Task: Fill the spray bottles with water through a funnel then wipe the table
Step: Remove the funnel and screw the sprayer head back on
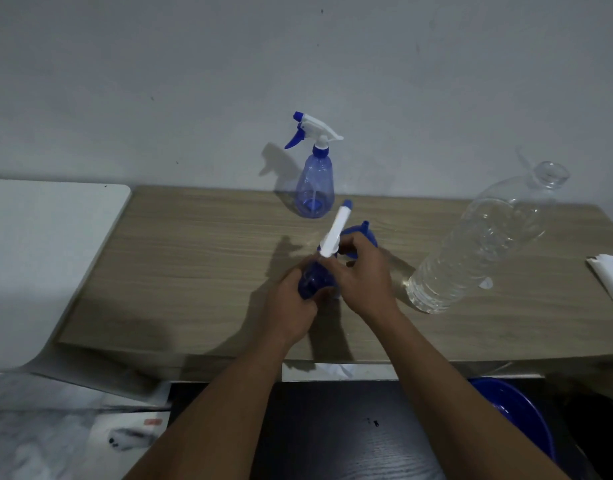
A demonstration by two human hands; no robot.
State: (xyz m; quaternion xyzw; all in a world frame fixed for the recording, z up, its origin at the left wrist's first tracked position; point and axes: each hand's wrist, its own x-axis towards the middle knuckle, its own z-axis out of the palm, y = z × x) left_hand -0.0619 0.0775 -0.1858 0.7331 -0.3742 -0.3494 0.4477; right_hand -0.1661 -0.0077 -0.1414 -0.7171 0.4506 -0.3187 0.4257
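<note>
My left hand [293, 306] grips the blue body of a spray bottle [313, 282] standing on the wooden table [180, 271]. My right hand [362, 277] holds the neck of its white and blue spray head [336, 230], which points away from me. A blue funnel [362, 232] lies on the table just behind my right hand, partly hidden. A second blue spray bottle [314, 181] with its head on stands upright at the back by the wall. A large clear water bottle [481, 244], uncapped, stands at the right.
A white cloth or paper [609, 275] lies at the table's right edge. A white tabletop [45, 258] adjoins on the left. Below the table's front edge at the right sits a blue basin [519, 414]. The grey wall runs close behind the table.
</note>
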